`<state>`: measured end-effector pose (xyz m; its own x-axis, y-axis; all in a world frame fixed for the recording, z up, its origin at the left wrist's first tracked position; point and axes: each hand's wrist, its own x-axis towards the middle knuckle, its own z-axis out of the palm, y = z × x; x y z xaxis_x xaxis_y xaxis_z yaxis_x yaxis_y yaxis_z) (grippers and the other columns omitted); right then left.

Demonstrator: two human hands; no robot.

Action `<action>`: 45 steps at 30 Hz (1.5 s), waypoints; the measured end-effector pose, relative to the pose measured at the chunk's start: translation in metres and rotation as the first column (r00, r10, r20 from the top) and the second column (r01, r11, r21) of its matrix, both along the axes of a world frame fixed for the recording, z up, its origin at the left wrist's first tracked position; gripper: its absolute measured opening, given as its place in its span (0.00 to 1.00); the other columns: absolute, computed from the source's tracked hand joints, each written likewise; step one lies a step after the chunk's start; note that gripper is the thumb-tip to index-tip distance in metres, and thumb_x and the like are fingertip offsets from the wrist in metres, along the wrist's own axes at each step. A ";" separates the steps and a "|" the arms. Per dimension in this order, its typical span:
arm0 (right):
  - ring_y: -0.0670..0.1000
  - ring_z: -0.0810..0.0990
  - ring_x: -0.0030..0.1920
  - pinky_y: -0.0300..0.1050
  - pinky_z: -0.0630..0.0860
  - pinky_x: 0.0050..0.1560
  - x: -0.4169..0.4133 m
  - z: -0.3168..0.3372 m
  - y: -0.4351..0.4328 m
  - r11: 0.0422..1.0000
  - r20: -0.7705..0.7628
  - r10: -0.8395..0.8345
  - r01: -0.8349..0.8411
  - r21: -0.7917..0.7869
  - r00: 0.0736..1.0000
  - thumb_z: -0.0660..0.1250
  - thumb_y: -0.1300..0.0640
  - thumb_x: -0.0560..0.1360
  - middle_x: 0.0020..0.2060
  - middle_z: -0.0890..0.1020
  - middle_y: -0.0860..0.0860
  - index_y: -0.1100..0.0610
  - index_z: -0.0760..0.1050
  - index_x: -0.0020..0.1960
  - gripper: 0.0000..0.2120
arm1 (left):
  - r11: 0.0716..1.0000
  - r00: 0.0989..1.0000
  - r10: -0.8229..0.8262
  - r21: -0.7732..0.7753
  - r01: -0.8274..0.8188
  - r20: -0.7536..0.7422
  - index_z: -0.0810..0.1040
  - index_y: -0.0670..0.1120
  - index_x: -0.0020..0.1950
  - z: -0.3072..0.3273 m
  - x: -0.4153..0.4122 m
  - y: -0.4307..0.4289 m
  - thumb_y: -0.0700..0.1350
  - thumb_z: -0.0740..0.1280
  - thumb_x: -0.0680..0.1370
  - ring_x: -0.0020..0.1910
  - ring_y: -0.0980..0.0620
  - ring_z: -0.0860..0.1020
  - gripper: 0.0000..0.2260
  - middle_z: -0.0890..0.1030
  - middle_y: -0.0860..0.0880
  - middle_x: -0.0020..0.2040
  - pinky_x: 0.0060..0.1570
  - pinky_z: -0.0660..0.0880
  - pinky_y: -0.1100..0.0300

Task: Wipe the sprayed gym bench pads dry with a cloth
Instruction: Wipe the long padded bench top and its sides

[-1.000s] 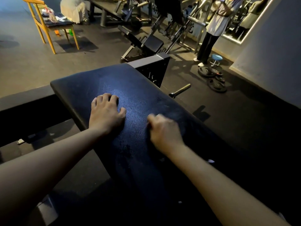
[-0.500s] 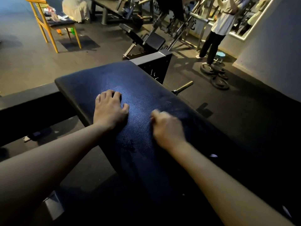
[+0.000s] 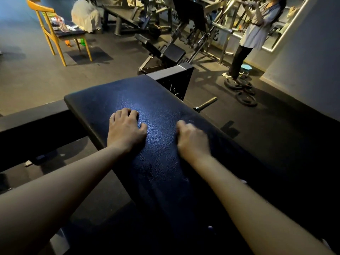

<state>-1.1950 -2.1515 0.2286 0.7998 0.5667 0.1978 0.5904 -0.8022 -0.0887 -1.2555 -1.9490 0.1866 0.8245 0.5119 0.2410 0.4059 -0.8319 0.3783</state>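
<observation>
A dark blue padded gym bench pad (image 3: 158, 100) slopes away from me, with a sheen and faint wet streaks on its textured surface. My left hand (image 3: 127, 129) rests palm down on the middle of the pad, fingertips bent and pressing on it. My right hand (image 3: 191, 140) lies on the pad just to the right, blurred, with its fingers curled into a fist. No cloth shows in either hand; anything under the right fist is hidden.
A black rail (image 3: 33, 118) runs off to the left of the pad. A metal frame plate (image 3: 174, 78) and a peg (image 3: 206, 104) stick out behind it. Weight plates (image 3: 242, 92), a standing person (image 3: 252, 35), a crouching person (image 3: 84, 15) and a yellow chair (image 3: 55, 32) are farther back.
My right fist has slid a little farther up the pad. The left hand stays in the same place on it. My view has shifted slightly.
</observation>
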 end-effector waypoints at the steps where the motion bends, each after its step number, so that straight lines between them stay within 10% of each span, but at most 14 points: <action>1: 0.62 0.82 0.45 0.50 0.72 0.38 -0.033 -0.002 0.010 0.995 -0.020 0.104 -0.104 0.007 0.994 0.59 0.61 0.77 0.47 0.80 0.57 0.53 0.71 0.57 0.10 | 1.000 1.000 0.005 -0.005 -0.005 -0.001 0.77 0.47 0.62 0.000 -0.001 0.000 0.56 0.58 0.76 0.66 0.42 0.69 0.22 0.75 0.44 0.63 0.75 0.59 0.46; 6: 0.58 0.81 0.36 0.49 0.73 0.30 -0.106 -0.005 -0.037 0.895 -0.056 0.446 -0.446 0.013 0.893 0.65 0.59 0.74 0.40 0.78 0.52 0.51 0.70 0.53 0.09 | 0.997 0.999 -0.031 -0.068 0.031 -0.006 0.78 0.46 0.62 0.006 -0.003 0.001 0.58 0.57 0.73 0.68 0.42 0.69 0.24 0.76 0.45 0.64 0.75 0.59 0.47; 11: 0.64 0.83 0.48 0.53 0.77 0.45 0.038 0.012 -0.069 0.988 0.011 -0.101 0.101 -0.113 0.995 0.58 0.54 0.82 0.49 0.83 0.59 0.52 0.69 0.57 0.05 | 0.989 0.988 -0.132 -0.077 0.126 -0.075 0.81 0.49 0.63 0.013 -0.027 0.012 0.59 0.62 0.72 0.70 0.42 0.71 0.25 0.77 0.45 0.68 0.75 0.60 0.44; 14: 0.64 0.83 0.48 0.54 0.77 0.45 0.046 0.013 -0.056 0.990 -0.017 -0.140 0.140 0.016 0.990 0.61 0.53 0.81 0.49 0.83 0.60 0.53 0.70 0.56 0.06 | 0.991 0.991 -0.134 -0.012 0.133 -0.024 0.82 0.48 0.64 0.004 -0.062 0.014 0.61 0.61 0.70 0.68 0.42 0.73 0.28 0.78 0.45 0.67 0.73 0.64 0.42; 21: 0.59 0.82 0.37 0.53 0.77 0.31 -0.118 -0.002 -0.061 0.915 -0.093 0.404 -0.402 0.044 0.910 0.59 0.48 0.78 0.40 0.79 0.51 0.50 0.70 0.51 0.07 | 0.990 0.988 -0.141 0.035 0.140 0.058 0.79 0.46 0.69 -0.022 -0.085 0.012 0.63 0.55 0.75 0.73 0.42 0.71 0.31 0.76 0.42 0.72 0.76 0.60 0.41; 29: 0.63 0.83 0.47 0.52 0.78 0.45 0.032 0.010 -0.085 0.976 0.062 -0.180 0.186 -0.111 0.982 0.59 0.55 0.81 0.48 0.83 0.58 0.53 0.69 0.56 0.05 | 0.991 0.990 -0.122 0.062 0.118 0.070 0.78 0.47 0.71 -0.026 -0.087 0.007 0.63 0.54 0.76 0.76 0.44 0.69 0.31 0.74 0.43 0.74 0.77 0.58 0.43; 37: 0.59 0.81 0.34 0.45 0.68 0.28 -0.112 -0.003 -0.039 0.892 -0.014 0.452 -0.452 -0.002 0.892 0.69 0.54 0.73 0.37 0.79 0.52 0.51 0.71 0.51 0.09 | 0.992 0.988 -0.115 0.058 0.110 0.104 0.78 0.47 0.71 -0.026 -0.089 0.006 0.62 0.54 0.77 0.76 0.45 0.69 0.30 0.74 0.44 0.74 0.77 0.56 0.46; 45: 0.63 0.82 0.50 0.52 0.74 0.45 0.076 0.010 -0.057 0.979 -0.025 -0.204 0.204 -0.009 0.979 0.62 0.52 0.81 0.49 0.83 0.60 0.52 0.72 0.56 0.06 | 0.993 0.987 -0.099 0.074 0.090 0.128 0.80 0.48 0.69 -0.025 -0.087 0.002 0.61 0.55 0.77 0.75 0.46 0.70 0.28 0.76 0.44 0.73 0.77 0.58 0.44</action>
<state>-1.1187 -2.2087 0.2389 0.9035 0.3923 0.1723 0.4118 -0.9062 -0.0964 -1.3430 -1.9468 0.1613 0.8273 0.4121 0.3818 0.2751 -0.8897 0.3642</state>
